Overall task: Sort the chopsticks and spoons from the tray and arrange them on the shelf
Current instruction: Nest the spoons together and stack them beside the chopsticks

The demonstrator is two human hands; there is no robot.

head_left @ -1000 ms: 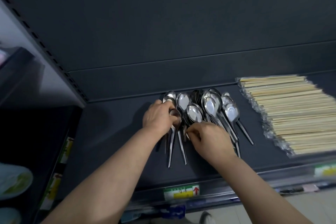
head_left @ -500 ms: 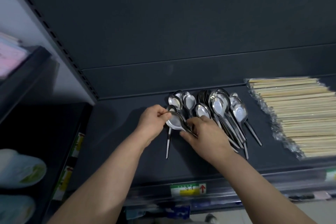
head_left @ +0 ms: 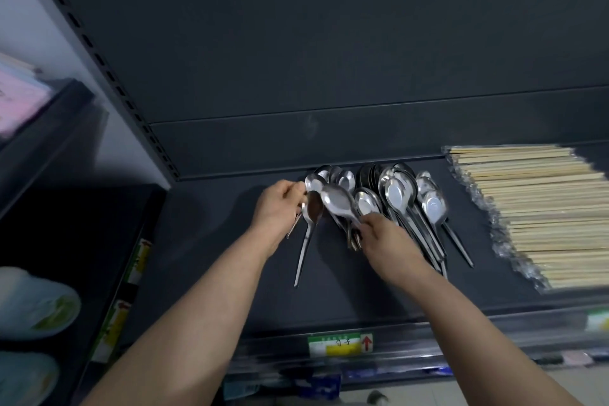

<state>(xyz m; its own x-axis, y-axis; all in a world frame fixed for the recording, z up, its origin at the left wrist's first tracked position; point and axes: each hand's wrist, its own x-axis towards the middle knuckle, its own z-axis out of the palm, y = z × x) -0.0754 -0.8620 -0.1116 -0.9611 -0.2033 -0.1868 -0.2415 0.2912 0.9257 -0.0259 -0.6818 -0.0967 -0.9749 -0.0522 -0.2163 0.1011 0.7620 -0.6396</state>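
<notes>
Logged green-and-yellow price label (head_left: 339,344) with red arrow on shelf (head_left: 214,241) edge, print unreadable; found spoons (head_left: 400,194) heaped mid-shelf, wrapped chopsticks (head_left: 534,208) stacked right; saw left hand (head_left: 276,204) fingers curled on dark-bowled spoon (head_left: 313,208), right hand (head_left: 385,237) fingers pinching raised spoon (head_left: 337,203).
</notes>
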